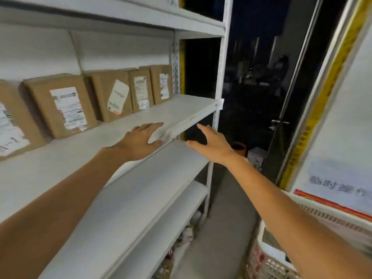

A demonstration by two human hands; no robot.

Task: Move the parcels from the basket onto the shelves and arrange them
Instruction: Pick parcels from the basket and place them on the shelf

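Though seemingly apart, parcels (60, 105) beyond grips (141, 140) (210, 147)

The white shelf (145, 115) carried five brown cardboard parcels (60, 105), which stood upright in a row along its back, labels facing outward.

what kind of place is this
Probably a parcel depot or pickup point: white metal shelves hold labelled cardboard parcels standing in a row, and a white plastic basket sits nearby.
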